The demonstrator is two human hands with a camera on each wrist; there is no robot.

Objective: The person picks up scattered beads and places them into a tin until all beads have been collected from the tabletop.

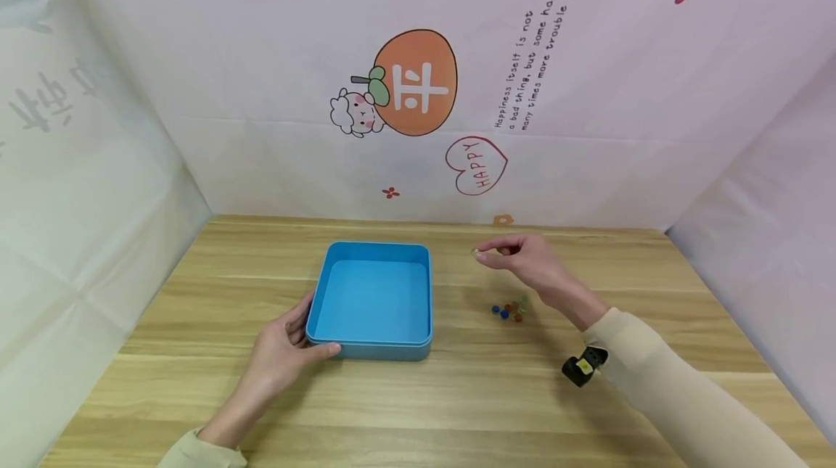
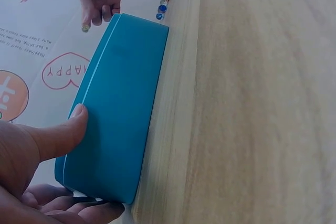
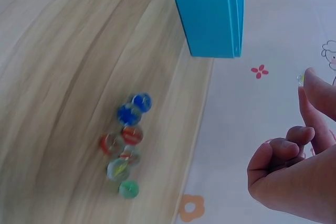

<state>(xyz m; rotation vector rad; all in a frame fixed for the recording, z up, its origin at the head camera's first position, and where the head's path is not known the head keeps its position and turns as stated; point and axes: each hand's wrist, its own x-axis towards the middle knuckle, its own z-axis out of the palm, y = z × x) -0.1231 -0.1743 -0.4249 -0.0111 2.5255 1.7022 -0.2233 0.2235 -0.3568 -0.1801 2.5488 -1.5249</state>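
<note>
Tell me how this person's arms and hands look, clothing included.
The left hand and right hand are bare, with no gloves. Plain, pale cream long sleeves cover the arms: left sleeve, right sleeve. A small black device with a yellow mark sits at the right cuff.

White backdrop (image 1: 261, 54) in the head view has a red heart print (image 1: 477, 165) with HAPPY inside. Up-left of the heart is an orange fruit print (image 1: 416, 116) with a white character on it — plus a cute sheep-looking critter (image 1: 355, 120) at its lower left. English text (image 1: 512, 112) slants up to the heart's right. Little red flower (image 1: 390, 193) left of it, orange flower (image 1: 503, 220) just below. Wood-grain table (image 1: 228, 265) lies below the heart — pale sheets (image 1: 98, 221) hang well off either side.
</note>
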